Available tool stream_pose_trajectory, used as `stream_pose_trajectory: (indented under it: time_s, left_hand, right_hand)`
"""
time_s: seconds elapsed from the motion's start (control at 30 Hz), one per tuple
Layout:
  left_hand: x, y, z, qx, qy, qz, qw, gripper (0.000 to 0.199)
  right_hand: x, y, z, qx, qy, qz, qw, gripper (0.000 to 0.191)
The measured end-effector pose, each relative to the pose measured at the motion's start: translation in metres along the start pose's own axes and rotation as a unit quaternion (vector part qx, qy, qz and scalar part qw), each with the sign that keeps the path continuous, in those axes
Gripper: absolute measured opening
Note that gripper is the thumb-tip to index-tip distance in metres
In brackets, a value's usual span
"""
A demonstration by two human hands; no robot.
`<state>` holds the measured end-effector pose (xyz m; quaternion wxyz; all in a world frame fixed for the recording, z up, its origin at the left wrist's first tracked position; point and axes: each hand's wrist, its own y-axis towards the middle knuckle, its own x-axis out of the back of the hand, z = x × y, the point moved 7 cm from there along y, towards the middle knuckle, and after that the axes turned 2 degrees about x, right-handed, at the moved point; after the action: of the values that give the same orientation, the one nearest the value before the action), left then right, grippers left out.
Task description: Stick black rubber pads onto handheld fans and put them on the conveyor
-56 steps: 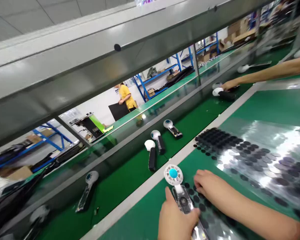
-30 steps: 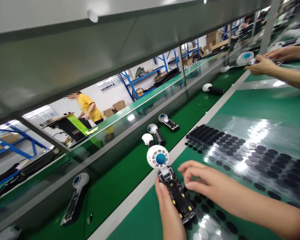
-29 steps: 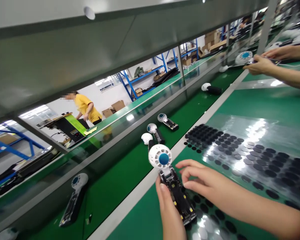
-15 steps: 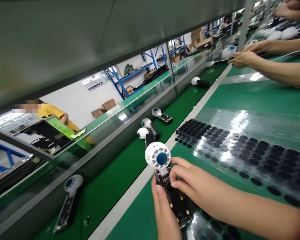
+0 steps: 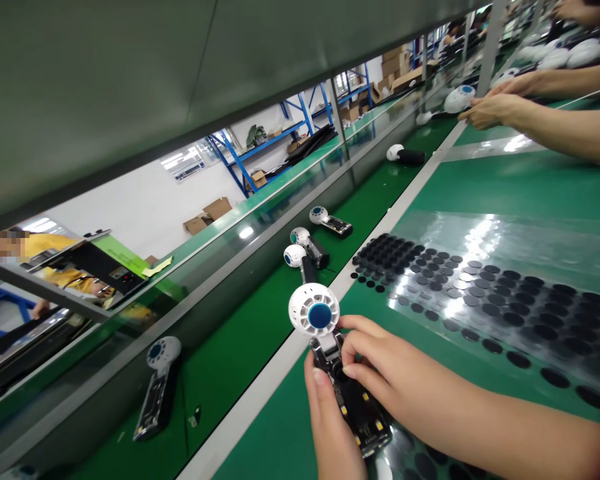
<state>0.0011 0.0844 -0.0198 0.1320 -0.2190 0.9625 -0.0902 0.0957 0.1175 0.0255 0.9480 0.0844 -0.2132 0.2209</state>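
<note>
A handheld device with a round white vented head, a blue disc at its centre (image 5: 320, 316) and an uncovered black handle is held between my hands. My left hand (image 5: 333, 427) grips the handle from the left, its thumb lying along the edge. Over the upper handle, just below the head, the fingers of my right hand (image 5: 380, 357) are bent and pressed together. Whether a small part sits between those fingertips is hidden. Circuitry and small yellow-white components show on the open handle.
Similar devices (image 5: 160, 387) lie along the green conveyor belt (image 5: 230, 373) to my left. Clear sheets of black round stickers (image 5: 490, 293) cover the bench at right. A co-worker's hands (image 5: 495, 110) hold another device. A grey panel (image 5: 180, 87) hangs overhead.
The devices on the belt have shifted away, up and to the right. A person in yellow across the line has bent lower to the left. My hands have barely moved.
</note>
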Motion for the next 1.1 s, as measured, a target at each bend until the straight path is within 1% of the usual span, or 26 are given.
stream_pose_trajectory:
  time_s: [0.13,0.23,0.4,0.47,0.5,0.6,0.63,0.7,0.77,0.8,0.87,0.93,1.0,1.1]
  left_hand:
    - [0.001,0.002,0.004,0.005,0.022,0.016,1.000,0.037]
    - [0.003,0.003,0.005,-0.003,0.040,0.037,0.999,0.040]
    - [0.004,0.004,0.006,0.009,0.054,0.055,0.997,0.039]
    - [0.004,0.005,0.007,0.016,0.046,0.060,0.997,0.038]
    - [0.004,0.005,0.008,0.023,0.041,0.066,0.997,0.039]
    - [0.004,0.006,0.013,0.043,0.031,0.079,0.995,0.048]
    - [0.006,0.007,0.014,0.046,0.032,0.073,0.996,0.052]
    - [0.007,0.009,0.014,0.052,0.026,0.059,0.997,0.059]
    - [0.006,0.010,0.011,0.055,-0.003,0.064,0.996,0.060]
    - [0.005,0.010,0.009,0.054,-0.017,0.071,0.996,0.057]
    - [0.006,0.012,0.002,0.034,-0.022,0.072,0.997,0.050]
    - [0.015,0.020,-0.006,0.005,0.023,0.047,0.999,0.044]
    - [0.028,0.036,-0.013,-0.011,0.106,0.012,0.994,0.039]
    - [0.047,0.078,-0.026,-0.022,0.214,-0.027,0.976,0.033]
  right_hand:
    - [0.000,-0.001,0.001,0.011,-0.024,-0.002,1.000,0.017]
    - [-0.001,-0.004,0.000,0.015,-0.034,-0.022,0.999,0.018]
    - [-0.004,-0.007,-0.006,0.009,-0.020,-0.049,0.999,0.019]
    - [-0.002,-0.006,-0.008,0.009,0.020,-0.059,0.998,0.016]
    - [-0.002,-0.005,-0.011,-0.002,0.054,-0.066,0.996,0.017]
    - [-0.002,-0.002,-0.024,-0.072,0.186,-0.068,0.977,0.037]
    - [-0.003,-0.001,-0.027,-0.087,0.226,-0.062,0.968,0.039]
    - [-0.003,0.002,-0.030,-0.089,0.289,-0.047,0.952,0.037]
    - [0.000,0.006,-0.032,-0.072,0.318,-0.049,0.944,0.032]
    - [0.002,0.008,-0.034,-0.064,0.317,-0.059,0.945,0.030]
    - [0.005,0.013,-0.040,-0.040,0.275,-0.083,0.957,0.028]
    - [0.002,0.016,-0.046,-0.028,0.208,-0.089,0.974,0.028]
    - [-0.004,0.019,-0.052,-0.027,0.163,-0.085,0.983,0.028]
    - [-0.012,0.020,-0.052,-0.011,0.130,-0.081,0.988,0.027]
